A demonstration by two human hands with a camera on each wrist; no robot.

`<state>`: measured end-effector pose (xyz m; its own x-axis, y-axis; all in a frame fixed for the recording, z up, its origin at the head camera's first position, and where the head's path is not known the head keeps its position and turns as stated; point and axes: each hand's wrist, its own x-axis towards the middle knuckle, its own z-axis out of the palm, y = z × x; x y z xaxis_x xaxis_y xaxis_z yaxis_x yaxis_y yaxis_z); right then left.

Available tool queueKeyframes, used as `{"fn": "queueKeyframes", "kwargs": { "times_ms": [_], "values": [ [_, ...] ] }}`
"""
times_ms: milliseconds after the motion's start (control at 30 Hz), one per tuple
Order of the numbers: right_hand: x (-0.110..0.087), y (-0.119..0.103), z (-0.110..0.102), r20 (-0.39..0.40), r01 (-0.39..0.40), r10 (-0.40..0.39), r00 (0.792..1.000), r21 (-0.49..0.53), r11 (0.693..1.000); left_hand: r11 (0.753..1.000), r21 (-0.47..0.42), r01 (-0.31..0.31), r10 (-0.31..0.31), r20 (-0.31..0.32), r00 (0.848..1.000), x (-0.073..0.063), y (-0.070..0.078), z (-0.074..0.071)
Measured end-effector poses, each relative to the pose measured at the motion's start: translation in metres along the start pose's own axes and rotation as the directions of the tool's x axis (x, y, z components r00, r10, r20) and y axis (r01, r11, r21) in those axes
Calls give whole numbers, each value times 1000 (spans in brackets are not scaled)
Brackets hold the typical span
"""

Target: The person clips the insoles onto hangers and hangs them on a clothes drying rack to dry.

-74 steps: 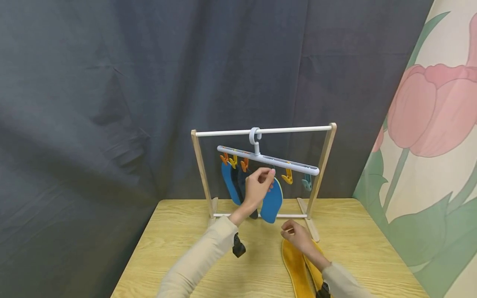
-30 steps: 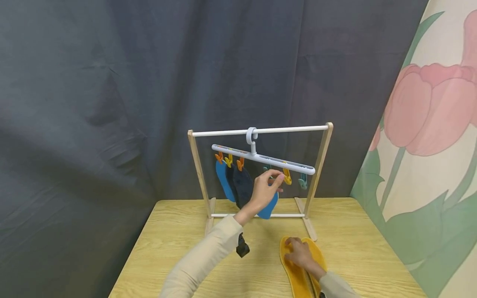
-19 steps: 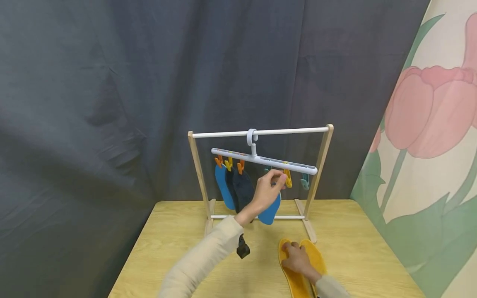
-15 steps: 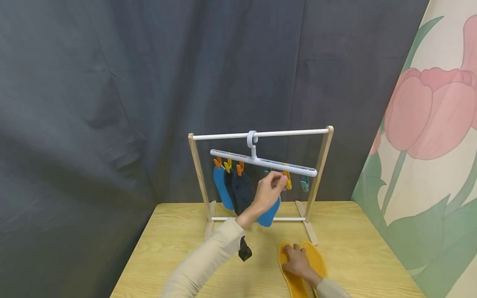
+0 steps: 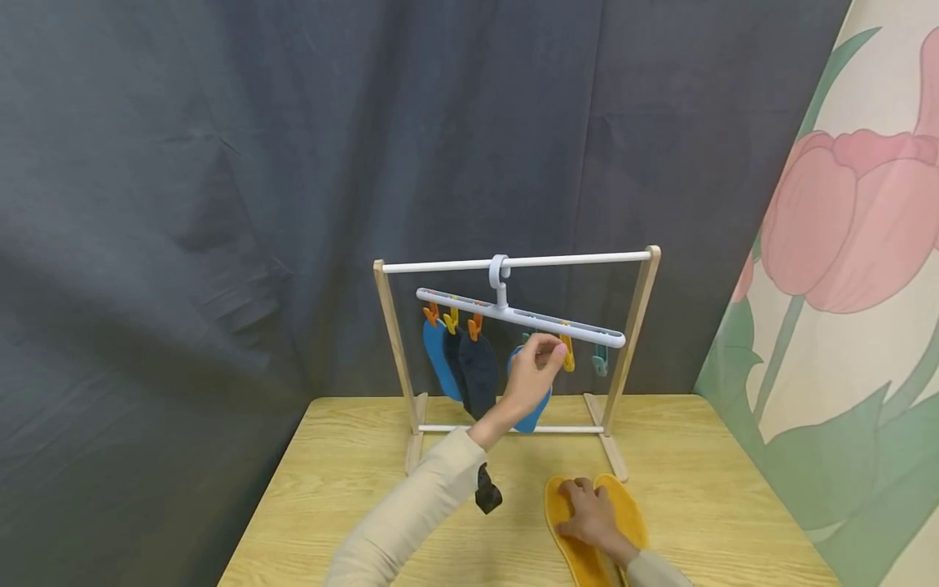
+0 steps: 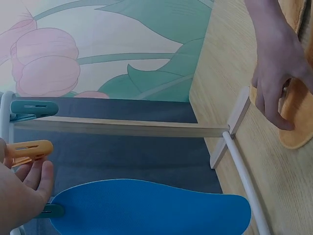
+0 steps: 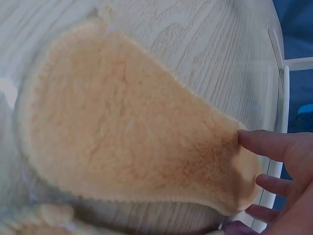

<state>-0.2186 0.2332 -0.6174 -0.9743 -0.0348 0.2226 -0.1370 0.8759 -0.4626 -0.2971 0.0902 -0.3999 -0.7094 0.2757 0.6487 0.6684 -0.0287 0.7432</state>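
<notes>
My left hand (image 5: 531,379) pinches a yellow clothespin (image 6: 34,148) that hangs from the pale hanger (image 5: 557,326). A blue insole (image 6: 146,205) hangs beside this hand from a teal clothespin (image 6: 51,211), partly behind the hand in the head view. On the table, my right hand (image 5: 590,514) grips the far, narrow end of a yellow fleecy insole (image 7: 112,122). Its thumb lies at one edge and its fingers curl at the end. Just right of it lies a second yellow insole (image 5: 623,509).
A wooden rack (image 5: 639,310) with a white top rod (image 5: 579,260) bears the hanger. Two dark insoles (image 5: 480,371) and another blue insole (image 5: 440,363) hang from clothespins at the left. A free teal clothespin (image 5: 601,360) hangs at the right end.
My left hand has moved right from the top of the blue insole to the yellow clothespin. My right hand has come down onto the left yellow insole. The hanger sways slightly.
</notes>
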Motion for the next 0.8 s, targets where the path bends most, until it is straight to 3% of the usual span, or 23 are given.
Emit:
{"fn": "queueKeyframes", "kwargs": {
  "times_ms": [233,433,600,800],
  "values": [
    [3,1,0,-13,34,-33,999,71,997,999,-38,24,-25,-11,1000,1,1,-1],
    [4,0,0,-5,-37,37,999,96,995,997,-71,36,-37,-7,999,2,7,-2],
    [4,-2,0,3,-65,65,998,103,993,997,-51,64,-64,-3,998,2,3,-4],
    [6,-1,-2,-5,-40,41,999,150,988,997,-33,74,-74,12,997,4,5,-5]
  ]
}}
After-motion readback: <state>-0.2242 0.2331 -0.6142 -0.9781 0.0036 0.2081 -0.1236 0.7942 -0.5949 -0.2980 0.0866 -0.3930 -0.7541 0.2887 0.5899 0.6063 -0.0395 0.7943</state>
